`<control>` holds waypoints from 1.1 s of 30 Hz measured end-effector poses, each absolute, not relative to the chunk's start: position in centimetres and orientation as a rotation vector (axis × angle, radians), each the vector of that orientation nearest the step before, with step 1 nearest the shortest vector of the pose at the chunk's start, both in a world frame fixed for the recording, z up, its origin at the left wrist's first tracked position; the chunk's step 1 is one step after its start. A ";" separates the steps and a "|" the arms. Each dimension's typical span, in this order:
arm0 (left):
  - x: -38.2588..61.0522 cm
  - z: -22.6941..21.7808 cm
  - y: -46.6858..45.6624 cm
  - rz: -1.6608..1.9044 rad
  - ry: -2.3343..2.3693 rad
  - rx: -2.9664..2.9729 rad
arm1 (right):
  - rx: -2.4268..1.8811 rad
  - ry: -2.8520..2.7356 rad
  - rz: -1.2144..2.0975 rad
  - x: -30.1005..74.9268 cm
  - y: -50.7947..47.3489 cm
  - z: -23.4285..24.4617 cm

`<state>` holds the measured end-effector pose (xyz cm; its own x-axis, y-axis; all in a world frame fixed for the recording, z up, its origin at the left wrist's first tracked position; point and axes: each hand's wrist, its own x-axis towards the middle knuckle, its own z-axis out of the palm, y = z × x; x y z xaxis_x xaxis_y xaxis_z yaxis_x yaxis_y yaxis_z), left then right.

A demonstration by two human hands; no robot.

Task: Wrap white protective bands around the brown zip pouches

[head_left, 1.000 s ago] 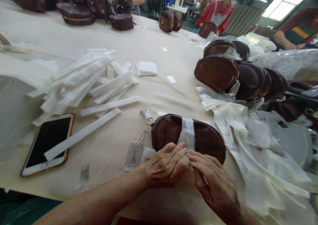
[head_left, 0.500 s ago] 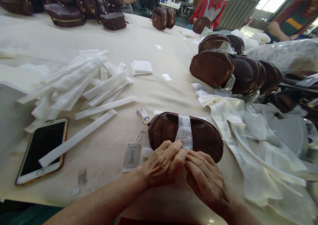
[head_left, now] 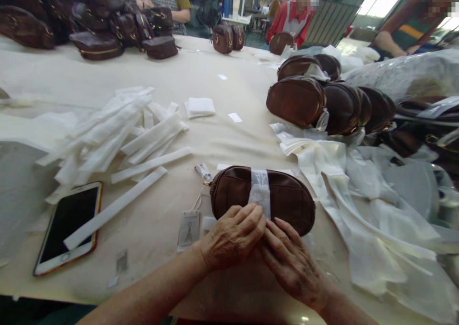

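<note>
A brown leather pouch (head_left: 287, 198) lies on the cream table (head_left: 222, 81) just in front of me, with a white strip (head_left: 260, 189) wrapped over its middle. My left hand (head_left: 233, 236) and my right hand (head_left: 290, 263) meet at the pouch's near edge, fingers curled and pressed on the lower end of that strip. A paper hang tag (head_left: 189, 229) on a string lies left of the pouch.
A phone (head_left: 68, 227) lies at the left under one loose white strip (head_left: 114, 208); a heap of strips (head_left: 118, 129) is behind it. Several brown pouches (head_left: 322, 102) are lined up at the right above white wrapping sheets (head_left: 366, 205). Dark bags (head_left: 96, 24) and other people are at the far side.
My hands have slid slightly down and closer together at the pouch's near edge, pulling the strip tighter. The view has tilted up a little.
</note>
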<state>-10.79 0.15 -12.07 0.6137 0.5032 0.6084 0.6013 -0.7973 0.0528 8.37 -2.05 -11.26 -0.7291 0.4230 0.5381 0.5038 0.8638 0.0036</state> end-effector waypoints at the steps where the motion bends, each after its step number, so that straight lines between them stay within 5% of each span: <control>1: -10.8 -12.1 0.1 -0.924 -0.918 -2.682 | -0.681 -2.506 -0.236 8.3 -2.1 -11.4; 10: -10.6 -11.0 -0.2 -0.872 -1.009 -2.667 | -0.670 -2.473 -0.517 7.8 -2.6 -11.5; 19: -10.8 -12.8 0.4 -0.810 -0.825 -2.461 | -0.598 -1.810 -0.905 4.8 -0.7 -17.4; 33: -10.6 -13.2 -0.5 -0.815 -0.732 -2.364 | -1.034 -2.295 -0.070 7.4 3.3 -7.6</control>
<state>-10.63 -0.48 -13.16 0.6712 0.3142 0.6714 0.6339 -0.7128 -0.3001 7.42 3.32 -7.56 -0.5067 0.6616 0.5528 0.6942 0.6933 -0.1934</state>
